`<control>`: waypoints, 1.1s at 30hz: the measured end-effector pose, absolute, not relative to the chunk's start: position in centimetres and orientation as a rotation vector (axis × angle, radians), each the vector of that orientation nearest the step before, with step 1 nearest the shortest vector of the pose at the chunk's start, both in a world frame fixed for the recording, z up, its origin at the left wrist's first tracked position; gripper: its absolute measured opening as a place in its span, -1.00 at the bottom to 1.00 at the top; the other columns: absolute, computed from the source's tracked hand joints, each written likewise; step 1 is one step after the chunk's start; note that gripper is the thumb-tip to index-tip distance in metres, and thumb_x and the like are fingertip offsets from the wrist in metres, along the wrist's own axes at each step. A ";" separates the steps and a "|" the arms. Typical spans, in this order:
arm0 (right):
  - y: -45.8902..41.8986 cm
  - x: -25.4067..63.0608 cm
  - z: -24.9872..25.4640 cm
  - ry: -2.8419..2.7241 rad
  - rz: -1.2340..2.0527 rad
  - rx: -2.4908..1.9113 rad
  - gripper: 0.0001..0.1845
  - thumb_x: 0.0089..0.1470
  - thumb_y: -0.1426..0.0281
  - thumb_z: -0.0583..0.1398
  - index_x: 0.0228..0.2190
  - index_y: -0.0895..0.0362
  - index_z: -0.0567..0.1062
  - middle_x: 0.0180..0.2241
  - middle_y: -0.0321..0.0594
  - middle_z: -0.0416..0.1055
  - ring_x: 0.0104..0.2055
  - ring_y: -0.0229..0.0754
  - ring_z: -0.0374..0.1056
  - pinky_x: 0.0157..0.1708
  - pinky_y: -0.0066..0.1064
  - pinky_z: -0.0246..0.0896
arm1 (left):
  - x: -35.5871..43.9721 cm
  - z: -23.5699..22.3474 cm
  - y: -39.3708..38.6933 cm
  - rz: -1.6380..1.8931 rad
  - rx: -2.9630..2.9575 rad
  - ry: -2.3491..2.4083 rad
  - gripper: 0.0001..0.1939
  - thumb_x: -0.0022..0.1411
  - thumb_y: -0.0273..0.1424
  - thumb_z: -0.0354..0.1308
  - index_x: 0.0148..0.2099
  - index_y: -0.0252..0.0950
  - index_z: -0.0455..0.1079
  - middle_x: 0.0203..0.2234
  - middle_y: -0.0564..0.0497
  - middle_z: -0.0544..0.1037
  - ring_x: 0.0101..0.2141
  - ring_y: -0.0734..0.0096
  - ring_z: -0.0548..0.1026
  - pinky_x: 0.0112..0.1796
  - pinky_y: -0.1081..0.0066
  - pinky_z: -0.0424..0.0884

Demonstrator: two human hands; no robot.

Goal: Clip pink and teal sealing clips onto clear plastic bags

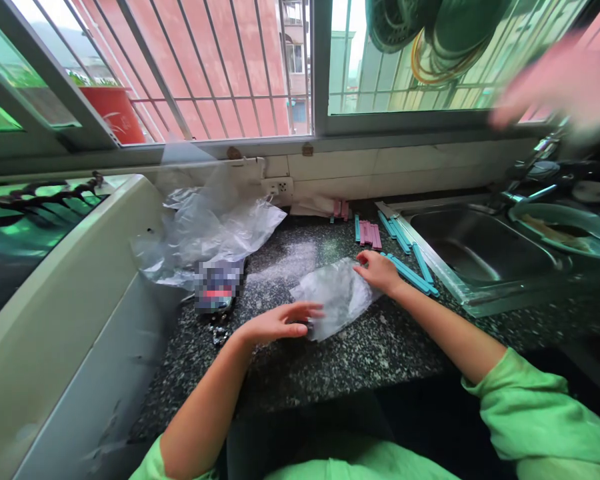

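Note:
A small clear plastic bag (336,293) lies flat on the speckled dark counter (360,353). My left hand (280,321) rests at the bag's near left corner, fingers stretched out flat and touching its edge. My right hand (377,270) pinches the bag's far right edge with curled fingers. Several teal sealing clips (411,270) lie just right of that hand, and pink clips (369,233) lie behind it.
A crumpled pile of clear plastic bags (215,230) sits at the back left, with a small dark packet (217,287) in front of it. A steel sink (480,250) is on the right, a white appliance (65,320) on the left. Another person's blurred hand (555,87) is at upper right.

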State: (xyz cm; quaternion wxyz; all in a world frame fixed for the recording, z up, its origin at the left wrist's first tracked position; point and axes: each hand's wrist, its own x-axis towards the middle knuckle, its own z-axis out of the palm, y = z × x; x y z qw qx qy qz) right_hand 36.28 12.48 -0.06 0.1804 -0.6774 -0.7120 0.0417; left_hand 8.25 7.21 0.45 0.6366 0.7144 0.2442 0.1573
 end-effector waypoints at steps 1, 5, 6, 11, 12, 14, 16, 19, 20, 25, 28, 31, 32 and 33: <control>12.3 36.4 0.1 -2.014 0.067 -1.840 -0.78 0.00 0.32 0.13 -0.28 0.12 0.46 -0.31 -0.16 0.46 -0.30 -0.16 0.36 -0.33 -0.40 0.18 | 8.0 0.6 7.4 0.379 1.666 0.629 -0.49 0.06 -0.07 0.12 -0.02 -0.28 0.37 -0.12 -0.14 0.51 -0.13 0.24 0.45 -0.14 0.29 0.35; 11.2 36.1 0.2 -2.199 -0.076 -1.433 -0.79 0.05 0.37 0.10 -0.28 0.12 0.48 -0.33 -0.15 0.41 -0.27 -0.16 0.31 -0.26 -0.39 0.19 | 8.6 0.6 8.1 1.011 1.963 1.300 -0.62 0.18 -0.15 -0.04 -0.39 -0.34 0.43 -0.47 -0.07 0.53 -0.35 0.32 0.46 -0.25 0.32 0.37; 11.0 35.8 0.0 -2.280 -0.076 -1.364 -0.79 0.05 0.39 0.10 -0.27 0.10 0.49 -0.33 -0.15 0.40 -0.26 -0.16 0.30 -0.26 -0.39 0.20 | 9.2 0.5 8.2 1.186 2.084 1.403 -0.65 0.19 -0.19 -0.04 -0.35 -0.33 0.43 -0.40 -0.09 0.54 -0.29 0.29 0.45 -0.19 0.28 0.34; 10.1 35.0 -1.7 -2.503 -0.022 -1.212 -0.74 0.03 0.48 0.09 -0.25 0.11 0.52 -0.33 -0.12 0.36 -0.28 -0.17 0.27 -0.27 -0.37 0.21 | 12.7 -1.1 8.3 0.805 2.781 0.997 -0.64 0.23 -0.32 -0.05 0.07 -0.19 0.29 0.07 -0.07 0.35 0.08 0.23 0.24 0.07 0.18 0.12; 10.0 35.2 -2.0 -2.519 -0.011 -1.201 -0.74 0.03 0.49 0.09 -0.26 0.12 0.52 -0.33 -0.12 0.36 -0.28 -0.17 0.27 -0.27 -0.37 0.21 | 13.1 -1.6 8.3 0.698 2.799 1.010 -0.62 0.24 -0.30 -0.06 0.09 -0.22 0.27 0.08 -0.09 0.33 0.10 0.19 0.23 0.08 0.14 0.10; 9.9 35.9 -2.4 -2.551 0.015 -1.184 -0.74 0.04 0.50 0.07 -0.27 0.12 0.52 -0.35 -0.13 0.37 -0.30 -0.17 0.26 -0.28 -0.37 0.21 | 13.4 -2.7 8.1 0.513 2.809 0.998 -0.59 0.23 -0.26 -0.05 0.08 -0.27 0.28 0.07 -0.13 0.34 0.09 0.13 0.23 0.06 0.11 0.13; 9.8 36.8 -2.6 -2.548 0.037 -1.186 -0.76 0.05 0.49 0.07 -0.28 0.13 0.51 -0.35 -0.13 0.38 -0.29 -0.16 0.27 -0.28 -0.35 0.22 | 13.3 -3.4 8.1 0.456 2.804 0.971 -0.59 0.21 -0.24 -0.03 0.07 -0.27 0.29 0.07 -0.14 0.34 0.07 0.13 0.26 0.04 0.12 0.16; 9.8 37.9 -2.7 -2.430 0.004 -1.283 -0.77 0.05 0.47 0.07 -0.26 0.16 0.49 -0.32 -0.09 0.38 -0.25 -0.12 0.28 -0.23 -0.29 0.23 | 13.2 -3.3 8.5 0.600 2.744 1.054 -0.64 0.22 -0.27 -0.04 0.01 -0.27 0.34 0.01 -0.14 0.38 0.00 0.19 0.33 0.01 0.16 0.21; 9.8 38.2 -2.7 -2.402 -0.017 -1.324 -0.78 0.05 0.47 0.08 -0.27 0.16 0.49 -0.32 -0.08 0.39 -0.24 -0.11 0.28 -0.23 -0.28 0.23 | 13.4 -3.0 8.9 0.664 2.700 1.131 -0.66 0.22 -0.29 -0.04 -0.02 -0.29 0.35 -0.03 -0.15 0.41 -0.03 0.20 0.35 -0.01 0.17 0.23; 9.4 38.7 -2.3 -2.367 -0.065 -1.405 -0.80 0.06 0.43 0.08 -0.31 0.16 0.48 -0.34 -0.10 0.40 -0.26 -0.11 0.31 -0.23 -0.28 0.25 | 15.6 -1.0 12.7 0.595 2.321 1.544 -0.69 0.15 -0.36 0.02 -0.08 -0.37 0.38 -0.13 -0.22 0.44 -0.05 0.12 0.34 -0.02 0.20 0.22; 8.5 39.2 -2.0 -2.256 -0.099 -1.444 -0.80 0.07 0.42 0.06 -0.31 0.16 0.47 -0.34 -0.10 0.41 -0.25 -0.11 0.33 -0.23 -0.27 0.27 | 17.7 -0.2 15.2 0.474 2.132 1.563 -0.69 0.09 -0.34 0.09 -0.12 -0.39 0.39 -0.18 -0.22 0.48 -0.08 0.11 0.37 -0.06 0.23 0.24; 7.1 39.9 -1.9 -2.228 -0.094 -1.475 -0.81 0.07 0.41 0.06 -0.34 0.16 0.46 -0.35 -0.09 0.41 -0.28 -0.10 0.35 -0.27 -0.27 0.29 | 19.8 -0.1 16.8 0.430 2.023 1.557 -0.75 -0.04 -0.35 0.20 -0.29 -0.39 0.42 -0.33 -0.19 0.52 -0.20 0.09 0.44 -0.20 0.25 0.32; 6.7 40.1 -1.9 -2.230 -0.079 -1.474 -0.82 0.07 0.41 0.06 -0.35 0.16 0.46 -0.35 -0.09 0.41 -0.29 -0.10 0.35 -0.28 -0.27 0.29 | 20.3 -0.1 17.1 0.416 1.983 1.552 -0.80 -0.09 -0.38 0.23 -0.37 -0.39 0.42 -0.41 -0.16 0.52 -0.26 0.10 0.46 -0.25 0.27 0.33; 6.3 40.3 -2.0 -2.224 -0.056 -1.468 -0.82 0.06 0.41 0.07 -0.35 0.15 0.46 -0.35 -0.09 0.41 -0.29 -0.10 0.36 -0.28 -0.27 0.29 | 20.7 -0.1 17.2 0.411 1.946 1.540 -0.85 -0.14 -0.43 0.25 -0.45 -0.38 0.40 -0.49 -0.12 0.51 -0.31 0.13 0.47 -0.29 0.29 0.33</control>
